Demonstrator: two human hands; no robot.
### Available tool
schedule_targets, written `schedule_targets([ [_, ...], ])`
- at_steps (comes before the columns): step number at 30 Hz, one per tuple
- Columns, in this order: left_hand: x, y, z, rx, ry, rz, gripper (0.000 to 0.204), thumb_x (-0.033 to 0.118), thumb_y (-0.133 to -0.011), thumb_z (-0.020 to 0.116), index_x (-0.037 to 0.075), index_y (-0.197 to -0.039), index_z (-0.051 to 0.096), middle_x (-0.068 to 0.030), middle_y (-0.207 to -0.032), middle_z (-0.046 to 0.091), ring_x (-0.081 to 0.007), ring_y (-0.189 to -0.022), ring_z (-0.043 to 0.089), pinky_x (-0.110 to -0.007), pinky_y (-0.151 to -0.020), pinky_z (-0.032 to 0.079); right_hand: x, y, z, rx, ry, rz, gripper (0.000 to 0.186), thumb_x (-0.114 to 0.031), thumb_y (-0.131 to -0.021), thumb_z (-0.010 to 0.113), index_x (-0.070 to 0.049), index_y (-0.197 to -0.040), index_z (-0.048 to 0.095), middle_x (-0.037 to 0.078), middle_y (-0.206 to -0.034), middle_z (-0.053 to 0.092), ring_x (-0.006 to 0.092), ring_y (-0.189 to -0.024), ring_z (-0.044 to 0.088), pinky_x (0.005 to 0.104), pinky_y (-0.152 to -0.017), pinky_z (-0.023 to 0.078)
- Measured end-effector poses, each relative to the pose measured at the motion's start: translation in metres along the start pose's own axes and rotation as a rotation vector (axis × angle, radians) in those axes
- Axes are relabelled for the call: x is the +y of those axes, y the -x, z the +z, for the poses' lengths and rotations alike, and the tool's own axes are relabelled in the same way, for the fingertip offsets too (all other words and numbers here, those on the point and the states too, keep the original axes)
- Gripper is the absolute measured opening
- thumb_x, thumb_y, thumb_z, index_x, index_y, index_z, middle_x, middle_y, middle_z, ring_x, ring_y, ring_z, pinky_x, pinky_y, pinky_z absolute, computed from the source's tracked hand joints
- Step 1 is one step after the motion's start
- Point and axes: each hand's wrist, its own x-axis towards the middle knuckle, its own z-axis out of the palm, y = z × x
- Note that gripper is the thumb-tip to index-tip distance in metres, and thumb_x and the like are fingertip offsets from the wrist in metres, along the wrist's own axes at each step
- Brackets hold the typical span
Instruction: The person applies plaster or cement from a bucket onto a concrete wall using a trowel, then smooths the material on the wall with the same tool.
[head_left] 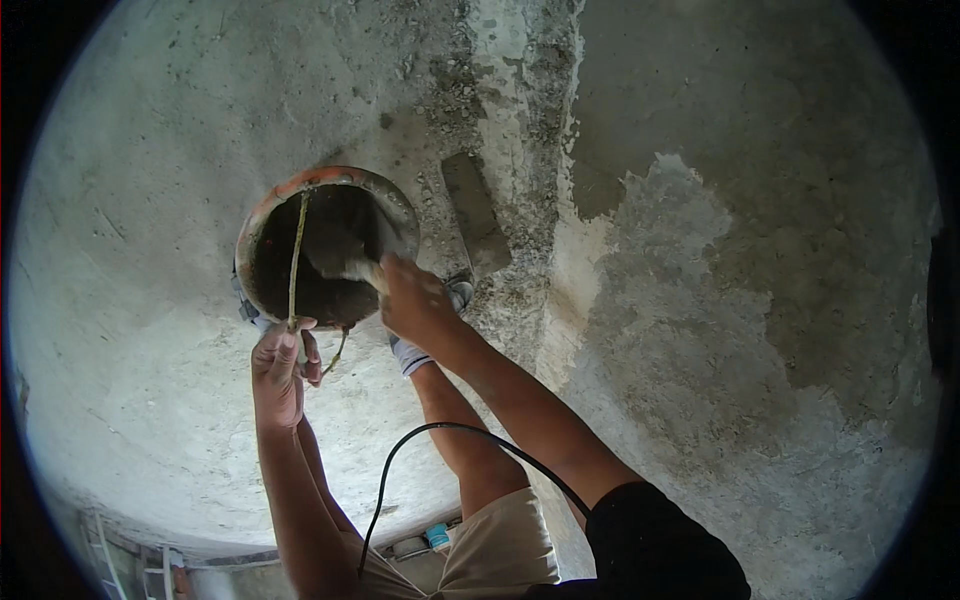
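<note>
A round bucket (402, 200) with an orange, mortar-crusted rim stands tilted toward me, its inside dark and grey. Its rope handle (297, 250) runs across the mouth, and my left hand (278, 368) pinches the rope at the near rim. My right hand (415, 302) is closed round the handle of what looks like a trowel (358, 270). The trowel reaches into the bucket; its blade is smeared by motion and partly lost against the dark inside. Another stretch of rope (338, 354) hangs below the rim, beside my left fingers.
Right of the bucket lies a flat grey rectangular board (474, 214). Crumbs of rubble (440, 85) litter the floor along the wall foot. The wall (740, 280) at right has patchy damp plaster. A black cable (440, 426) loops before my legs; my shoe (461, 291) is near the bucket.
</note>
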Motion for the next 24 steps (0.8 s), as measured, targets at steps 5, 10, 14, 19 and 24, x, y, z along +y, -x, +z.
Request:
schedule_targets([
  [5, 0.0, -0.001, -0.002, -0.055, -0.108, -0.036, 0.034, 0.03, -0.091, 0.06, -0.002, -0.103, 0.063, -0.0059, -0.071, 0.057, -0.0114, -0.053, 0.053, -0.024, -0.047, 0.044, 0.011, -0.041, 0.064, -0.038, 0.447, 0.073, 0.035, -0.006, -0.077, 0.057, -0.001, -0.111, 0.051, 0.021, -0.108, 0.058, 0.0317, -0.077, 0.063, 0.0404, -0.068, 0.053],
  [10, 0.002, 0.003, -0.004, -0.183, -0.232, -0.063, 0.039, 0.027, -0.089, 0.061, -0.007, -0.11, 0.061, -0.0061, -0.072, 0.058, -0.012, -0.061, 0.056, -0.025, -0.054, 0.047, 0.021, -0.027, 0.073, -0.024, 0.601, -0.145, 0.04, -0.007, -0.084, 0.052, 0.003, -0.123, 0.051, 0.022, -0.106, 0.06, 0.0286, -0.087, 0.064, 0.0363, -0.073, 0.052],
  [14, 0.003, 0.002, 0.0, -0.235, -0.129, -0.118, 0.034, 0.023, -0.09, 0.062, -0.002, -0.114, 0.062, -0.0037, -0.073, 0.059, -0.0104, -0.064, 0.058, -0.026, -0.057, 0.05, 0.014, -0.011, 0.068, -0.141, 0.441, 0.003, 0.052, -0.013, -0.078, 0.064, 0.003, -0.125, 0.048, 0.022, -0.103, 0.057, 0.0322, -0.086, 0.065, 0.0364, -0.072, 0.054],
  [19, 0.004, 0.0, 0.007, -0.314, -0.077, -0.146, 0.031, 0.018, -0.088, 0.066, -0.002, -0.111, 0.063, -0.0044, -0.079, 0.061, -0.0117, -0.071, 0.059, -0.027, -0.063, 0.051, -0.002, 0.004, 0.076, -0.144, 0.256, 0.112, 0.048, -0.018, -0.072, 0.072, 0.001, -0.112, 0.052, 0.021, -0.099, 0.057, 0.0318, -0.08, 0.065, 0.0398, -0.069, 0.054],
  [24, -0.004, 0.0, 0.012, -0.356, -0.142, -0.163, 0.027, 0.016, -0.089, 0.064, -0.004, -0.108, 0.064, -0.0048, -0.08, 0.061, -0.0113, -0.071, 0.058, -0.028, -0.062, 0.051, -0.001, -0.01, 0.089, -0.011, -0.083, -0.065, 0.028, -0.015, -0.077, 0.071, 0.002, -0.095, 0.058, 0.014, -0.068, 0.059, 0.0278, -0.067, 0.064, 0.0393, -0.057, 0.05],
])
